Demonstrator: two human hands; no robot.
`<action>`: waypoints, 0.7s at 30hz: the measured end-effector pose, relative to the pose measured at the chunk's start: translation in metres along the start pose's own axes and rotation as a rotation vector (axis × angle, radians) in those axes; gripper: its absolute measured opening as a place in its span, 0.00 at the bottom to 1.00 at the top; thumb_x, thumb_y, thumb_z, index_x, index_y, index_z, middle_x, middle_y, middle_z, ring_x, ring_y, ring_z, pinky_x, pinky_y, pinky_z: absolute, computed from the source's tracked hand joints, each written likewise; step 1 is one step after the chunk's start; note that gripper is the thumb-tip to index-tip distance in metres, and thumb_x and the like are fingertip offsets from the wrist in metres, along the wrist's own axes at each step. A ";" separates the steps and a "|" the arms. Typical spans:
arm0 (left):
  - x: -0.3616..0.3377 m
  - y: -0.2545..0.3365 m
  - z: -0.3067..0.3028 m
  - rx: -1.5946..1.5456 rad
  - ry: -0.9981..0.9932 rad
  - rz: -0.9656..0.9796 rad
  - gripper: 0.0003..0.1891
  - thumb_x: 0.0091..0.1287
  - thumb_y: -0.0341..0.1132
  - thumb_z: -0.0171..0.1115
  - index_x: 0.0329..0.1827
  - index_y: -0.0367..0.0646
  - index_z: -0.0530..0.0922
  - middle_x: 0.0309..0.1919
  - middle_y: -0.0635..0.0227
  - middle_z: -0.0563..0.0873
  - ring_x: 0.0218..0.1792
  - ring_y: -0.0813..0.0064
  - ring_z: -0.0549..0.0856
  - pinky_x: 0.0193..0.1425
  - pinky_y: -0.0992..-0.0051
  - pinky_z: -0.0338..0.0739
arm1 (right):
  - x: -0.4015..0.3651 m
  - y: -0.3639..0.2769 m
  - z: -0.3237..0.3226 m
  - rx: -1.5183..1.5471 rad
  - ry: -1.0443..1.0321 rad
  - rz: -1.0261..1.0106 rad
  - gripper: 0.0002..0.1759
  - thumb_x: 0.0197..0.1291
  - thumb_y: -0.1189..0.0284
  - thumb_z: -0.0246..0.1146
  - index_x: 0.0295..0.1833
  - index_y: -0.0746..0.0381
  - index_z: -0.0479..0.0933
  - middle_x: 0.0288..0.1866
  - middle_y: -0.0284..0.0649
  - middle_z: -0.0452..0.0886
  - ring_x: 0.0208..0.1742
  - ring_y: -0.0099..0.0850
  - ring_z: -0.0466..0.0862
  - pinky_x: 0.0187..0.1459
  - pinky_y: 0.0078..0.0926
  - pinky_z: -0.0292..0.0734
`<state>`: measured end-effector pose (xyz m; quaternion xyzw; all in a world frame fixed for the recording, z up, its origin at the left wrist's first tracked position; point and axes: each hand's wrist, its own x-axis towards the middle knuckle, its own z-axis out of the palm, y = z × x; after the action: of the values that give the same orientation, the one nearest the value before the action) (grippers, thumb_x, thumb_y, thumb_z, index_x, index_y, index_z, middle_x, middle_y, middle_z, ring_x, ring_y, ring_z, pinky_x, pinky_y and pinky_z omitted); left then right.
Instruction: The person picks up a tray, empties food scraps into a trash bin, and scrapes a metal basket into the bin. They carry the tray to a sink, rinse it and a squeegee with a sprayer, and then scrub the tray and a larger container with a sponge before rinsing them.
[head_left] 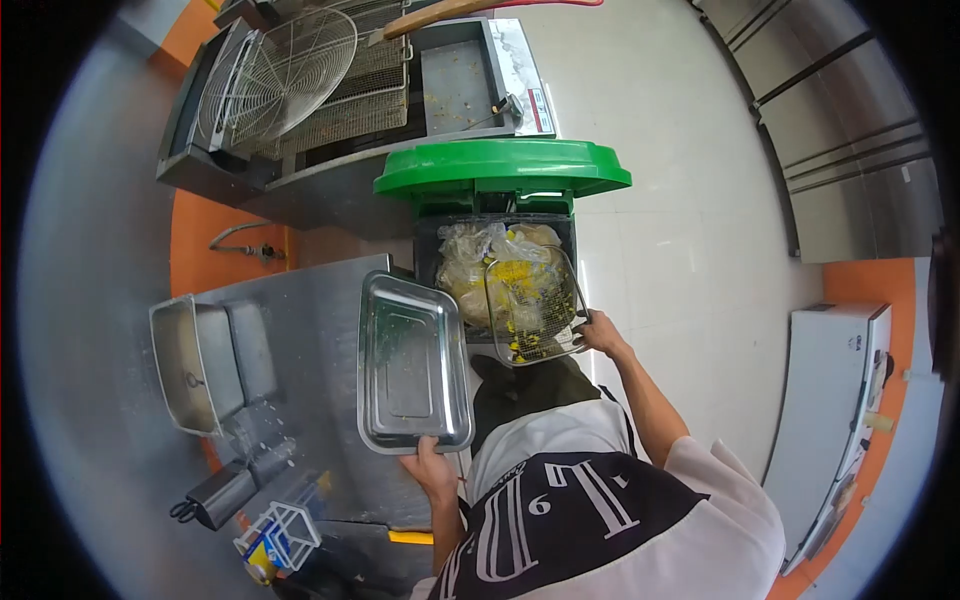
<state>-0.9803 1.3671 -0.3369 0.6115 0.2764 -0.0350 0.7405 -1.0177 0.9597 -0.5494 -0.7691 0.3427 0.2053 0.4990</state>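
My left hand (pixel 432 470) grips the near end of a rectangular steel tray (pixel 412 365), which is tilted over the counter's edge and holds only small specks. My right hand (pixel 598 333) is closed on the rim of a wire mesh basket (pixel 532 305) with yellow bits in it. The basket hangs over the opening of a bin with a raised green lid (pixel 500 168). Clear plastic bags (pixel 465 255) with yellow scraps fill the bin, partly seen through the mesh.
A fryer (pixel 460 85) with a round wire skimmer (pixel 290 70) and wire baskets stands beyond the bin. On the left is a steel counter (pixel 330 300) with a sink (pixel 195 365), a dark metal box (pixel 220 495) and a white rack (pixel 290 535). A white freezer (pixel 820 400) stands at right.
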 end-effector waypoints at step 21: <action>-0.051 -0.024 -0.044 -0.252 0.024 -0.119 0.32 0.71 0.22 0.59 0.78 0.40 0.61 0.72 0.57 0.71 0.70 0.61 0.73 0.74 0.63 0.68 | -0.079 -0.137 -0.029 0.170 0.041 -0.059 0.31 0.65 0.77 0.54 0.71 0.84 0.63 0.54 0.64 0.84 0.37 0.46 0.91 0.31 0.39 0.90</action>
<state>-1.0487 1.3872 -0.3399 0.4966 0.3234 -0.0365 0.8047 -0.9725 0.9953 -0.3992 -0.7377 0.3462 0.1448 0.5613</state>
